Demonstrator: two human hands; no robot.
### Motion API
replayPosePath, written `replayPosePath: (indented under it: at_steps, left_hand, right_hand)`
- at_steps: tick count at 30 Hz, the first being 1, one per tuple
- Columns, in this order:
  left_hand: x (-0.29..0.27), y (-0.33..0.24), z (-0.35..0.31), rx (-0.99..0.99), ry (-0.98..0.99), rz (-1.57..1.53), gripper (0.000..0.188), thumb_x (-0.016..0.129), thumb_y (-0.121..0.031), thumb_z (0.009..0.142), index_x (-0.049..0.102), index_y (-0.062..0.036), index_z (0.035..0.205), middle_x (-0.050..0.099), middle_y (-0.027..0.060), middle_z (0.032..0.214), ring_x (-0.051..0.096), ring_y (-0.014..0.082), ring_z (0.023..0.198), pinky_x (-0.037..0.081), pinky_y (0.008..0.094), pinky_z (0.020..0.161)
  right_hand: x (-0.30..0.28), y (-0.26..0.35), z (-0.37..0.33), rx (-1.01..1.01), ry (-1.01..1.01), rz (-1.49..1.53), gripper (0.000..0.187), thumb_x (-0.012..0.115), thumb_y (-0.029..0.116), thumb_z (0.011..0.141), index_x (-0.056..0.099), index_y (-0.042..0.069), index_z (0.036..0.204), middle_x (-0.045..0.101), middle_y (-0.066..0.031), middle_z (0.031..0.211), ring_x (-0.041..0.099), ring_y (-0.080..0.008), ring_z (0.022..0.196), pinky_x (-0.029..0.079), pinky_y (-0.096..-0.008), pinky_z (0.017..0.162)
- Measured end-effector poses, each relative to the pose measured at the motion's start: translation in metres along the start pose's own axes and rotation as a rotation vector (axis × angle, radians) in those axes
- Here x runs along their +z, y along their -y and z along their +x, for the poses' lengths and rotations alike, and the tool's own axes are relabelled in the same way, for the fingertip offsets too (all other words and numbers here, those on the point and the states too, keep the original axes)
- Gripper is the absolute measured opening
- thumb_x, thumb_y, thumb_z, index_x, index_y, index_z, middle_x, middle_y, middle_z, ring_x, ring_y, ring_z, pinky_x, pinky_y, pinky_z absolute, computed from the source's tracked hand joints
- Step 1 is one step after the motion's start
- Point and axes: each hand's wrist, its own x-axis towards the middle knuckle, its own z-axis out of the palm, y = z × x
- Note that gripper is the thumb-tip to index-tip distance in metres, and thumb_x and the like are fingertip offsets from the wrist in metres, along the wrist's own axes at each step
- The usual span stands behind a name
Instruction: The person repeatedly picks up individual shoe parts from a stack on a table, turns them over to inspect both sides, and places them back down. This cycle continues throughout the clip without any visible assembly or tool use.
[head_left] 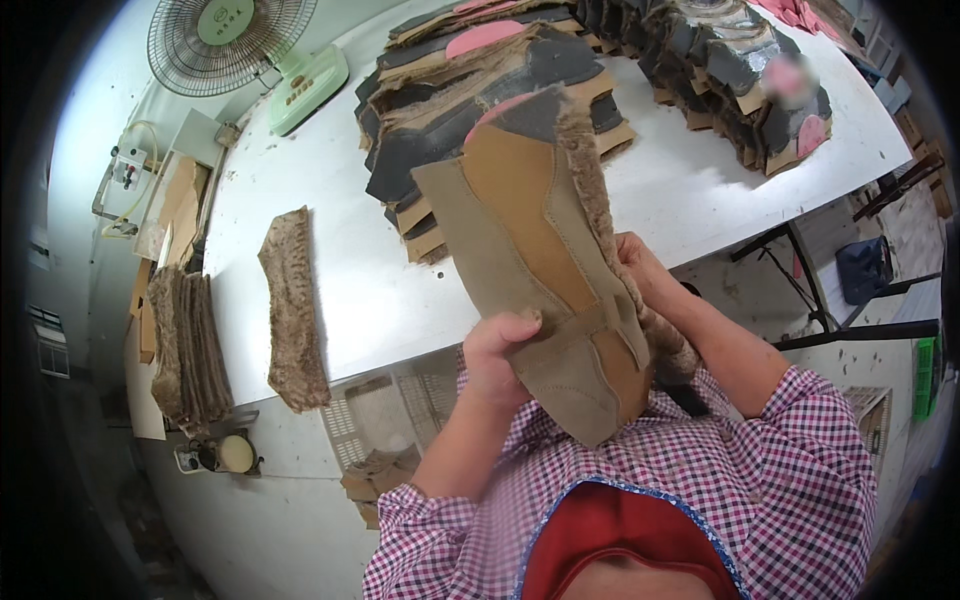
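Over the table's front edge I hold a stitched boot upper (pixel 530 250) of tan and brown panels, with brown fur lining showing along its right side. My left hand (pixel 500 350) is closed on its lower left edge, thumb on top. My right hand (pixel 640 268) grips the fur-lined right edge; some of its fingers are hidden behind the piece. Just beyond lies an overlapping row of similar pieces (pixel 430 150) in dark grey, tan and fur, with pink patches. A single brown fur strip (pixel 292 310) lies to the left, overhanging the table edge.
Farther left stands a bundle of fur strips (pixel 190 345). A green desk fan (pixel 310 88) sits at the back left of the white table (pixel 350 280). Another row of dark pieces (pixel 720 80) lies at the back right. Below the edge is a plastic crate (pixel 375 420).
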Motion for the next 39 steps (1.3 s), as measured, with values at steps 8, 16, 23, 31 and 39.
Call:
replayPosePath:
  at_steps: [8,16,23,31,39]
  left_hand:
    - [-0.008,-0.004,-0.004,0.014,-0.034,0.007,0.050,0.044,-0.015,0.084,0.047,0.0117,0.126,0.056,0.0233,0.125,0.056,0.0345,0.114,0.044,0.0442,0.101]
    - [0.002,0.007,-0.010,0.016,-0.117,0.104,0.051,0.051,-0.008,0.079,0.046,0.0091,0.127,0.057,0.0204,0.121,0.058,0.0313,0.110,0.047,0.0416,0.096]
    - [0.004,0.001,-0.012,0.047,-0.047,0.278,0.062,0.044,-0.015,0.077,0.039,0.0108,0.133,0.050,0.0234,0.133,0.050,0.0350,0.122,0.038,0.0430,0.106]
    - [0.005,0.002,-0.012,0.013,-0.061,0.297,0.060,0.044,-0.012,0.077,0.039,0.0114,0.132,0.051,0.0235,0.131,0.051,0.0344,0.121,0.040,0.0419,0.105]
    - [-0.011,0.008,-0.006,0.117,-0.140,0.391,0.045,0.050,-0.020,0.087,0.050,0.0065,0.123,0.059,0.0161,0.120,0.057,0.0277,0.111,0.044,0.0396,0.098]
  right_hand:
    - [0.001,0.054,-0.015,-0.622,-0.504,-0.913,0.021,0.064,0.006,0.085,0.061,0.001,0.105,0.061,-0.0125,0.091,0.062,-0.0273,0.080,0.051,-0.0326,0.070]
    - [0.031,0.076,-0.049,-0.554,-0.339,-0.887,0.016,0.065,0.002,0.082,0.062,0.000,0.097,0.061,-0.0127,0.085,0.063,-0.0260,0.073,0.051,-0.0328,0.065]
    - [0.020,0.090,-0.054,-0.307,-0.147,-0.617,0.015,0.068,0.003,0.081,0.063,-0.004,0.093,0.065,-0.0116,0.083,0.064,-0.0169,0.074,0.051,-0.0279,0.067]
    - [0.029,0.085,-0.063,-0.267,-0.227,-0.655,0.014,0.067,0.007,0.082,0.060,-0.004,0.089,0.064,-0.0132,0.082,0.064,-0.0187,0.072,0.051,-0.0284,0.065]
    - [0.044,0.066,-0.064,-0.387,-0.362,-0.624,0.007,0.054,0.000,0.090,0.054,-0.001,0.097,0.059,-0.0124,0.077,0.057,-0.0215,0.065,0.046,-0.0297,0.061]
